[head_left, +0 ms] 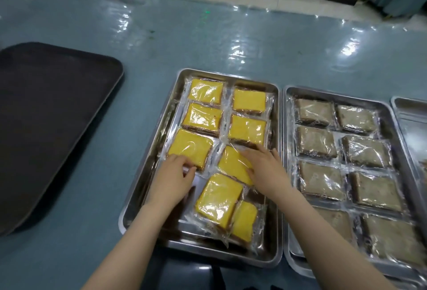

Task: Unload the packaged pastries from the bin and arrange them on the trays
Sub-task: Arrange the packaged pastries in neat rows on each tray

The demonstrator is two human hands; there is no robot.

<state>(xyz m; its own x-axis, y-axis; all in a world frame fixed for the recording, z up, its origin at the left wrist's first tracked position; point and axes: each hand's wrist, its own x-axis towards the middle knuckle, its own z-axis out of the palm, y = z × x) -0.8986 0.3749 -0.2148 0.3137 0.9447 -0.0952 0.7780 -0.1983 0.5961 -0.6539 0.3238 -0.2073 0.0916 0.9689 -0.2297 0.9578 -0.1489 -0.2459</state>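
Both hands [219, 169] rest on yellow pastry packets [234, 166] lying askew on the steel tray [147, 174].

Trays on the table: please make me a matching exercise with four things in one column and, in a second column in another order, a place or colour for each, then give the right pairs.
Things:
1. dark tray
2. steel tray under the hands
3. steel tray to its right
4. left hand

Place or colour:
A. holds brownish-grey wrapped pastries
B. at the near edge of a yellow pastry, in the left column
C. far left, nothing on the part in view
D. holds yellow-topped wrapped pastries

Right pairs: 1-C, 2-D, 3-A, 4-B
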